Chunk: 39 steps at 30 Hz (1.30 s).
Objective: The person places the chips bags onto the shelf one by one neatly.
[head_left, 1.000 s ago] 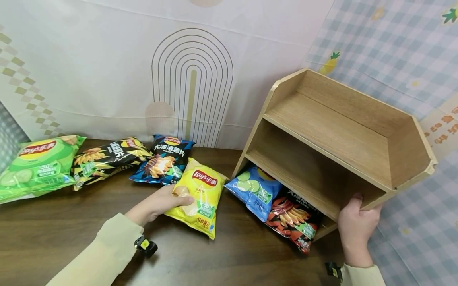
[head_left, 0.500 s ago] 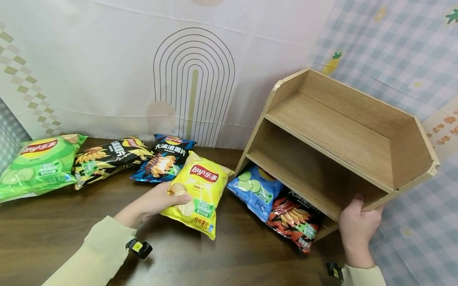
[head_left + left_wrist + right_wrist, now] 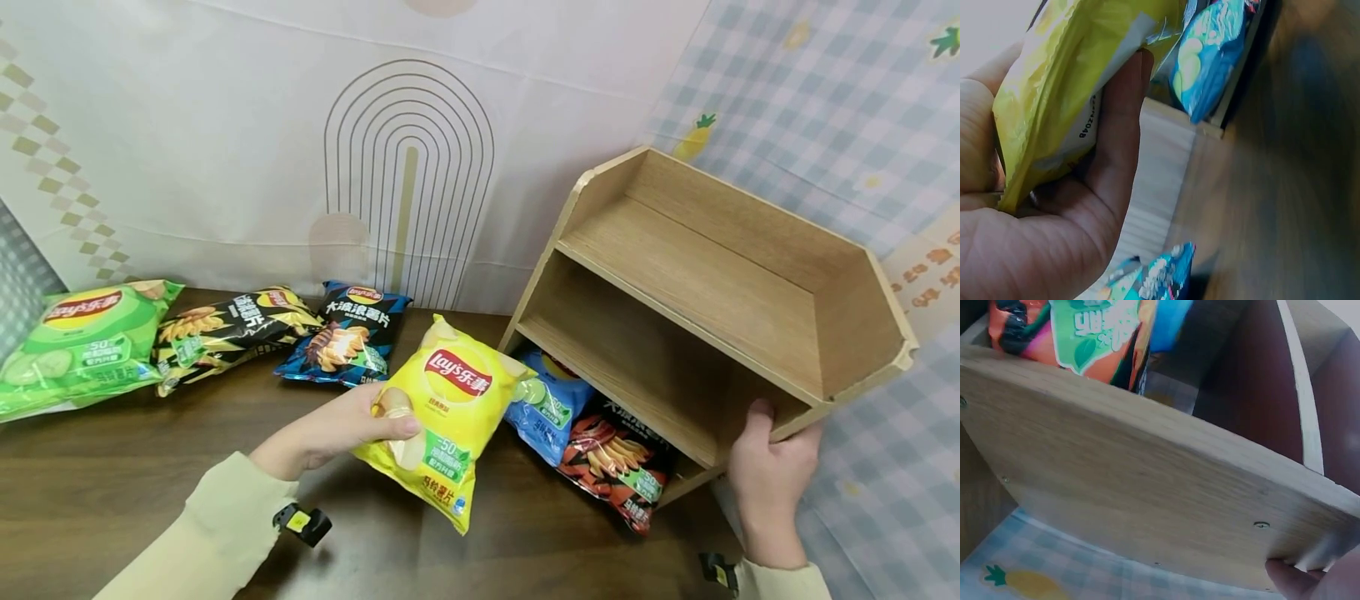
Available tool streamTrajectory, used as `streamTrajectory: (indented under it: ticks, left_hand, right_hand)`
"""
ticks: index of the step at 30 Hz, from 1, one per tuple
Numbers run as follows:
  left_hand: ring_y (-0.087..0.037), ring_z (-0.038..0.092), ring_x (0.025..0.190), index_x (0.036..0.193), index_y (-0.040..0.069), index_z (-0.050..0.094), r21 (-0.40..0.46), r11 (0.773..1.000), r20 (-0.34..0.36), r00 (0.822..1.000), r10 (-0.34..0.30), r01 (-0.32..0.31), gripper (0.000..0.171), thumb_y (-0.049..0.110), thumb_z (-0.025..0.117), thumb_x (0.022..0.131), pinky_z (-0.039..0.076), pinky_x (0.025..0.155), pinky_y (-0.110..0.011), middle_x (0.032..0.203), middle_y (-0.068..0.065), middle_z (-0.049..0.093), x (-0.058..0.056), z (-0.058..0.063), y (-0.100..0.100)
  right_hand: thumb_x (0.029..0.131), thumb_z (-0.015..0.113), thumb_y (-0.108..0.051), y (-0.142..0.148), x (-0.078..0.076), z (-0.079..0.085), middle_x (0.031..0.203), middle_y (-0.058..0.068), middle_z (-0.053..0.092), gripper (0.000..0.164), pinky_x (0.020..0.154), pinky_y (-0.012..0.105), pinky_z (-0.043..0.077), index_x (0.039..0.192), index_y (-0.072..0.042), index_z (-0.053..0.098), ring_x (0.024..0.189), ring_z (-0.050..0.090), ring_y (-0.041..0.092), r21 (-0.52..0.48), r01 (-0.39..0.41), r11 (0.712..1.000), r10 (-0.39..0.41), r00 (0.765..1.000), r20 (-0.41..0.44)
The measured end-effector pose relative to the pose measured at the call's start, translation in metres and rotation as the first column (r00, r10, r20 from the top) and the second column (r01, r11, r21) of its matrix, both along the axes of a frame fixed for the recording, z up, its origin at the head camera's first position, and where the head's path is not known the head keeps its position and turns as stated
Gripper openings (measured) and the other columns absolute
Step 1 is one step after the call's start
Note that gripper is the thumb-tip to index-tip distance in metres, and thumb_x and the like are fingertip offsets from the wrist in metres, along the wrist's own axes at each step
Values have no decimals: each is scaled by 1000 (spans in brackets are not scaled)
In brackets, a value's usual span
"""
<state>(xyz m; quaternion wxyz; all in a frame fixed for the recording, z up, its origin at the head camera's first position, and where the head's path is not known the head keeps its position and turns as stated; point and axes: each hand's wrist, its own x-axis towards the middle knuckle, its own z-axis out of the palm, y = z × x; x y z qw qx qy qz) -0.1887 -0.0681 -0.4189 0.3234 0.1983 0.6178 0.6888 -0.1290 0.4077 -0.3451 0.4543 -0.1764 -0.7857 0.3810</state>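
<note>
Left hand (image 3: 330, 432): clamped on yellow bag (image 3: 457, 412) at one edge, probably leaving the rest free
Right hand (image 3: 774, 479): clamped on shelf (image 3: 727, 279) by its side, probably steadying it

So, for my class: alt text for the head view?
A person's left grip holds a yellow chip bag, the right grip a wooden shelf. A blue bag and red bag poke from its lowest level; farther left lie a green bag, black-gold bag and black-blue bag.
</note>
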Motion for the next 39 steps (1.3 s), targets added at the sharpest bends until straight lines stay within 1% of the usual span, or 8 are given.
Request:
streamTrajectory:
  ticks: [5, 11, 17, 22, 26, 29, 33, 39]
  left_hand:
    - [-38, 67, 95, 123, 1, 53, 58, 997, -2, 998, -59, 59, 38, 21, 66, 94, 55, 79, -47, 110, -22, 66, 2, 5, 16]
    - [-38, 66, 98, 126, 2, 52, 122, 981, 8, 988, -155, 153, 39, 23, 64, 95, 55, 80, -47, 113, -22, 65, 3, 10, 39]
    - [-35, 67, 98, 126, 4, 51, 134, 975, 0, 984, -177, 176, 41, 23, 66, 93, 55, 81, -44, 113, -20, 66, 1, 16, 62]
    - [-34, 67, 97, 125, 7, 52, 132, 972, -31, 981, -193, 196, 42, 26, 68, 92, 55, 82, -44, 112, -18, 66, -2, 22, 80]
    - [-32, 68, 95, 127, 7, 51, 134, 980, -39, 989, -143, 147, 46, 26, 70, 90, 55, 82, -42, 111, -18, 67, -7, 29, 92]
    - [-31, 67, 95, 130, 8, 50, 153, 984, -23, 995, -92, 95, 50, 25, 72, 89, 55, 83, -41, 111, -18, 66, -10, 32, 99]
    - [-29, 67, 96, 131, 9, 50, 184, 981, -17, 998, -64, 66, 49, 27, 71, 90, 54, 84, -40, 113, -17, 66, -14, 35, 107]
    - [-26, 65, 97, 134, 7, 49, 292, 956, -2, 999, 40, -38, 46, 22, 66, 94, 53, 86, -40, 116, -18, 63, -23, 38, 120]
  right_hand:
    - [95, 48, -23, -1, -2, -4, 125, 25, 56, 47, 103, 34, 36, 139, -9, 45, 115, 50, 33, 47, 16, 999, -16, 1000, -9]
    - [95, 48, -24, -2, -2, -7, 121, 26, 57, 44, 101, 36, 37, 133, -1, 50, 109, 51, 33, 46, 35, 998, -33, 999, -37]
    - [94, 49, -23, -1, -1, -8, 116, 27, 59, 42, 100, 36, 39, 127, 4, 53, 107, 52, 35, 42, 60, 997, -58, 997, -50]
    - [94, 49, -24, -3, -2, -8, 112, 30, 59, 43, 97, 47, 38, 122, 8, 54, 105, 52, 42, 42, 75, 996, -73, 996, -51]
    - [94, 49, -25, -4, -4, -8, 110, 32, 58, 44, 93, 53, 37, 119, 11, 53, 103, 52, 44, 43, 71, 997, -69, 996, -49]
    - [94, 49, -25, -5, -5, -8, 111, 31, 59, 44, 94, 53, 37, 121, 10, 53, 104, 52, 44, 42, 68, 997, -66, 997, -43]
    - [94, 50, -25, -5, -4, -9, 113, 31, 59, 44, 95, 52, 37, 122, 9, 53, 106, 52, 45, 44, 65, 997, -63, 997, -38]
    - [94, 50, -24, -3, -5, -9, 116, 28, 59, 44, 99, 45, 38, 124, 8, 53, 106, 52, 41, 50, 68, 996, -66, 997, -43]
